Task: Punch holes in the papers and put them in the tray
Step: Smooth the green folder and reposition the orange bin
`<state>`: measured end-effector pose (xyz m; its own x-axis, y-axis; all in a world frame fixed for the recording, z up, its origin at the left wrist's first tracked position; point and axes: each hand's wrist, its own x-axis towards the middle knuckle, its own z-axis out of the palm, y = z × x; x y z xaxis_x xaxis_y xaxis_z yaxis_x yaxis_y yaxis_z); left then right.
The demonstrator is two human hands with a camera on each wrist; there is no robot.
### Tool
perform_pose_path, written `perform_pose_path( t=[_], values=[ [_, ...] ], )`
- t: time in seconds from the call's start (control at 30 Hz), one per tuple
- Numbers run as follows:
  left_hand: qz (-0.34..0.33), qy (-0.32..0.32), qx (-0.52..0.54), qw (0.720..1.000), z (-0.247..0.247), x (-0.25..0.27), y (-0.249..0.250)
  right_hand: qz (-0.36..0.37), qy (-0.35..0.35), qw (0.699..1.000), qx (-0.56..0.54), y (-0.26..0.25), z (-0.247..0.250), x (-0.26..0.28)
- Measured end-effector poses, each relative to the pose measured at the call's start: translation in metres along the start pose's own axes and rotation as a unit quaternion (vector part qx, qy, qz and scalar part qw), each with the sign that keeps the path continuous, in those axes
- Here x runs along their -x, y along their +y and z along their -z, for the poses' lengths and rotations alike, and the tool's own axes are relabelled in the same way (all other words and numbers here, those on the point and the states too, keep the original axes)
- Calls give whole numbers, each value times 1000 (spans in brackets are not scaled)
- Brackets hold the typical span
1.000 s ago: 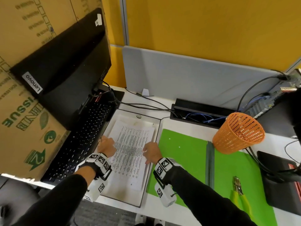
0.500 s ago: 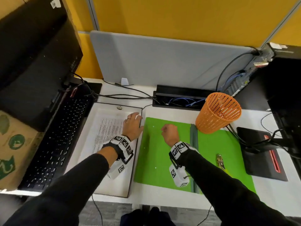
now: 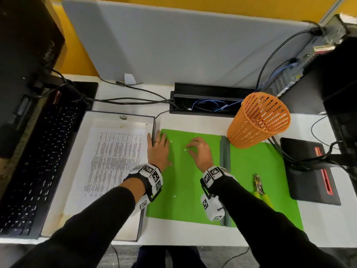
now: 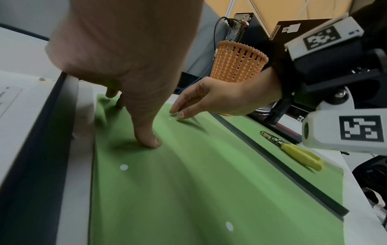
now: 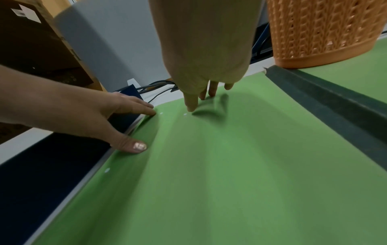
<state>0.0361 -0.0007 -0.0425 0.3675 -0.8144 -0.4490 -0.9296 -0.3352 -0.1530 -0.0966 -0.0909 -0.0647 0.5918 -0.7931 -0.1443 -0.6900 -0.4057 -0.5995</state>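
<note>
Resting the flat, empty left hand [image 3: 157, 149] on the green folder [image 3: 185, 190], steadying it while loosely curled right hand [image 3: 200, 152] fingertips are reaching for a paper dot [image 3: 185, 150].

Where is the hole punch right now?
In the head view the hole punch lies untouched on the right part of the green mat, right of the grey strip and the right hand, below the orange basket.
</note>
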Motion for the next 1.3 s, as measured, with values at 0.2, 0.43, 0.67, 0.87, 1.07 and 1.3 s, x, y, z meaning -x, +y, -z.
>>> perform_pose_path(
  t=[0.2, 0.43, 0.67, 0.87, 1.07, 1.3],
  values=[
    [23, -13, -12, 1000, 3, -7, 2, 27, 19, 999, 9, 0, -9, -4],
    [21, -13, -15, 1000, 0, -5, 4, 43, 26, 997, 66, 1, -15, -6],
    [21, -15, -6, 1000, 0, -5, 3, 65, 9, 988, 137, -4, -14, -6],
    [20, -15, -6, 1000, 1, -6, 4, 73, -3, 984, 164, -8, -15, -5],
    [16, -16, -7, 1000, 0, -5, 3, 42, -18, 989, 143, -6, -15, -7],
    [17, -15, -4, 1000, 0, -6, 4, 13, -12, 996, 91, 1, -13, -8]
  ],
)
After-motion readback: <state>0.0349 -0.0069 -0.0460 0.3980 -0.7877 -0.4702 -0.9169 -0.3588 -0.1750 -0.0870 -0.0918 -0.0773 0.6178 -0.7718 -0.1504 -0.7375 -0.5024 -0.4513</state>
